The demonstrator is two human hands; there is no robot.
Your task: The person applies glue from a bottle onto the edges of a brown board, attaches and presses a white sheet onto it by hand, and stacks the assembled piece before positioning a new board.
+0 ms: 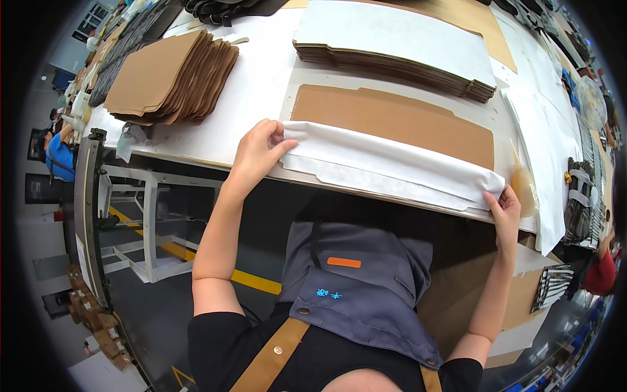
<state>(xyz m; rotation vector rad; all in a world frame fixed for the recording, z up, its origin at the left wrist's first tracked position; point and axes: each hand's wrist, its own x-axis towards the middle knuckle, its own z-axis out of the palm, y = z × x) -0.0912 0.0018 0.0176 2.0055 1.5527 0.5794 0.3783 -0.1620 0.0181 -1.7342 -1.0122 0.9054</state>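
Note:
A long brown panel (392, 117) lies on the table in front of me, with a white sheet (385, 153) folded over its near part. My left hand (260, 149) pinches the sheet's left end between thumb and fingers. At the opposite end, my right hand (504, 208) grips the sheet's right corner, thumb on top. The sheet's near edge runs along the table's front edge. Behind the panel is a stack of similar long panels (392, 36), white on top with brown edges. A thick pile of brown pieces (173, 78) stands to the left of my left hand.
A bottle of yellowish liquid (522, 186) stands just beyond my right hand. White sheets (539, 144) hang over the table's right side. Dark strapped items (580, 202) lie farther right. A metal-edged frame (89, 215) rises at left. People in blue (60, 157) and red (599, 271) are nearby.

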